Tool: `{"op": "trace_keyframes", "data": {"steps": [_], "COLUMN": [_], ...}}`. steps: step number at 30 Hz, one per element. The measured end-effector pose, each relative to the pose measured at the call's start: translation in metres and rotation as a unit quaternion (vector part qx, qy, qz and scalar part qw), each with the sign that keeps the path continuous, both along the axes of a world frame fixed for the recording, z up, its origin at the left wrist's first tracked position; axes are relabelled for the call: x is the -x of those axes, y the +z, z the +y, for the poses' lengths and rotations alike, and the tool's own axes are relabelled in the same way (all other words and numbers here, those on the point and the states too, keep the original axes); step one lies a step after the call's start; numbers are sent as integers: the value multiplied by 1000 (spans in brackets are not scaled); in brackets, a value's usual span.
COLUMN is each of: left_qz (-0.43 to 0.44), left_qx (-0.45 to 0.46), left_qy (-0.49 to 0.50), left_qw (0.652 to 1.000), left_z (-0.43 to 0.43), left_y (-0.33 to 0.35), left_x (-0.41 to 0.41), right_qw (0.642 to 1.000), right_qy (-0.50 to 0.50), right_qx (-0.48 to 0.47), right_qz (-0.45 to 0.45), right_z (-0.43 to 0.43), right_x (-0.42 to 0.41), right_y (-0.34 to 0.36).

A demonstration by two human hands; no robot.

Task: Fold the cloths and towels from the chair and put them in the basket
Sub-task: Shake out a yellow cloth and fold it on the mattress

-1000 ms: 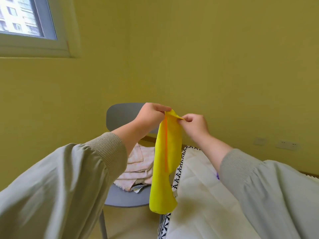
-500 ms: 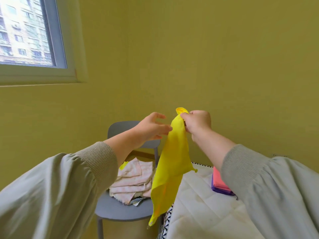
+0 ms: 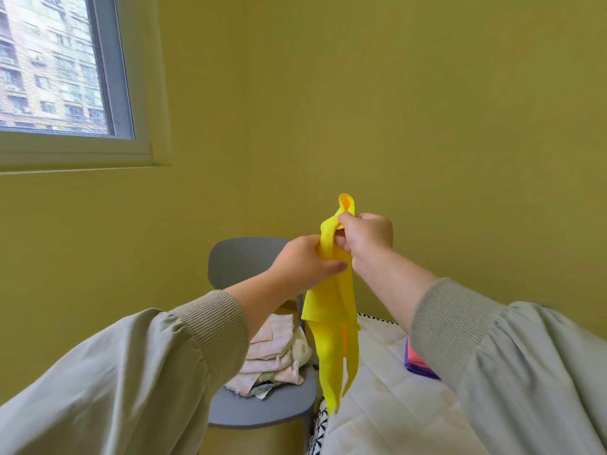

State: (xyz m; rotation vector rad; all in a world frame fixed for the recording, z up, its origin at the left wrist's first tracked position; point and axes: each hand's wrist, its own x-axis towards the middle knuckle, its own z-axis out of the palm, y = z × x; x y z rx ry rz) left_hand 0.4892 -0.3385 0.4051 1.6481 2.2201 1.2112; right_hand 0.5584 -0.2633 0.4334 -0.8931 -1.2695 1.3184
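Hanging bunched at frame centre before the chair (image 3: 243,257), the yellow cloth (image 3: 331,310) is gripped near its top by left hand (image 3: 302,267) and right hand (image 3: 368,238), fingers (image 3: 335,267) curled; spreading along one edge is advised.

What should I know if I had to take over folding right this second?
Left hand: grips the yellow cloth just below its top.
Right hand: fingers pinch the top end. The cloth hangs bunched, not yet folded.
Pale pink cloths lie in a pile on the grey chair.
Done, it seems: a pink and purple stack lies on the white quilt.
Left: fold the yellow one, then the chair pile, and put everything in the basket, which is out of view.
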Motion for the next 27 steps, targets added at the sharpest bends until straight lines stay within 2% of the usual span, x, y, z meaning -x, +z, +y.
{"op": "trace_keyframes", "data": {"steps": [4,8,13,18,27], "left_qz": [3,-17,-2,-81,97], "left_qx": [-16,-15,-14,-85,-118], "left_qy": [45,52,54,74,117], "left_qw": [999,998,998,990,981], "left_z": [-1,-5,-13,-11,-18], "left_y": [2,9,17,19,27], "left_x": [7,9,16,22,31], "right_qw": [999,996,984,978,972], "right_qy": [-17,-18,-47,-16,12], "right_qx": [-23,-61,-120,-146,-176], "right_qz": [-17,-58,-122,-146,-153], "right_z": [-1,-1,4,4,2], "right_x": [-1,-5,-11,-14,-22], "right_y": [3,4,-6,-9,-7]}}
